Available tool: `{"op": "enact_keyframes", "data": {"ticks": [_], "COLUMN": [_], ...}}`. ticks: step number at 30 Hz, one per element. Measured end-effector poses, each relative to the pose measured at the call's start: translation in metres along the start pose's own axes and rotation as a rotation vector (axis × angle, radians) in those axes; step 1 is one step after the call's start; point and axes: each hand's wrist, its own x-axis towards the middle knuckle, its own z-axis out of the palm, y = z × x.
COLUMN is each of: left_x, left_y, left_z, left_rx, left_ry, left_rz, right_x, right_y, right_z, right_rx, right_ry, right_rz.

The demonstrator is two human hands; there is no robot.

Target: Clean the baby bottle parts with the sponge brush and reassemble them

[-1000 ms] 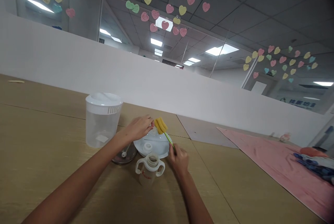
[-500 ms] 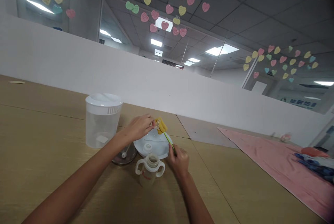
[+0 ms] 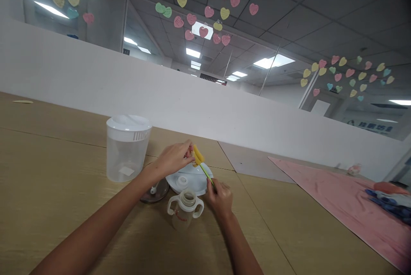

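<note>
In the hands, yellow sponge brush, clear piece

Your left hand hides most of the small clear piece in its fingers and part of the yellow sponge. Your right hand covers the green handle's lower end. Below your left hand, your forearm blocks some of the dark dish. Left of your right hand, the bottle's red print is too small to read.
</note>
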Motion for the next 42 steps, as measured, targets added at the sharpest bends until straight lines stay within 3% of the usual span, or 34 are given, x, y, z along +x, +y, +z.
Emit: {"op": "enact_keyframes", "data": {"ticks": [6,11,16,26,42], "left_x": [-0.0010,-0.0001,-0.0003,-0.0012,0.0008], "left_y": [-0.0037,-0.0019,0.0000,0.0032,-0.0044], "left_z": [-0.0004,-0.0026,-0.0054,-0.0096,-0.0091], "left_rx": [0.022,0.051,0.062,0.101,0.139], "left_ry": [-0.033,0.038,0.087,0.016,0.014], "left_rz": [0.016,0.026,0.016,0.008,0.024], "right_x": [-0.0017,-0.0045,-0.0035,-0.0029,-0.0018], "right_y": [0.0014,0.0046,0.0033,0.0011,0.0018], "right_z": [0.0015,0.0040,0.0026,0.0016,0.0009], "right_rx": [-0.011,-0.060,-0.041,-0.017,-0.016], "right_ry": [0.000,-0.031,-0.027,0.004,0.004], "right_rz": [0.032,0.115,0.073,0.037,0.032]}}
